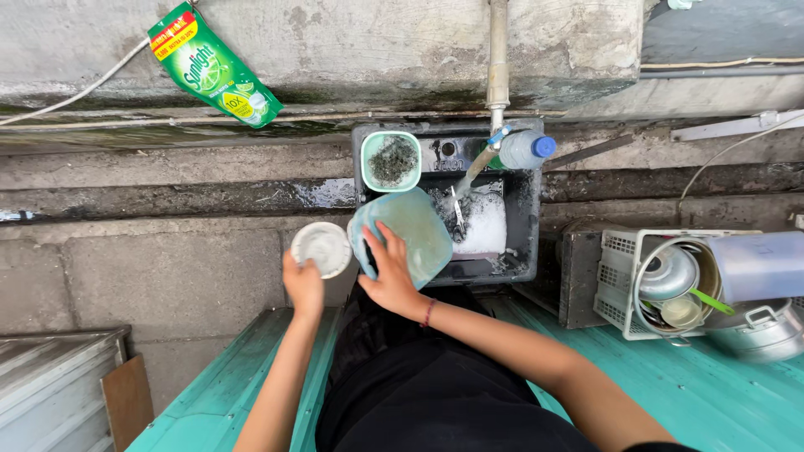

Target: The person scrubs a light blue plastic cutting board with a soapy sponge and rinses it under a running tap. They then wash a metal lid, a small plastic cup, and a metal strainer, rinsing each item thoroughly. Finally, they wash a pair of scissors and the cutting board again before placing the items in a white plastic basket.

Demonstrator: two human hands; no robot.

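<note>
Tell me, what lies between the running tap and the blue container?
In the head view, foamy water in the black basin lies between tap and container.

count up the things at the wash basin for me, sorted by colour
Teal or pale green: 2, container held by right hand, tub
White: 1, lid in left hand
Clear: 1, bottle
Total: 4

Green detergent pouch (214,67) hanging on the wall — tap water running past a clear bottle (525,149) with blue cap; white crate (630,280) sitting right, holding steel pots (670,274) and a lidded pan (760,333).
</note>
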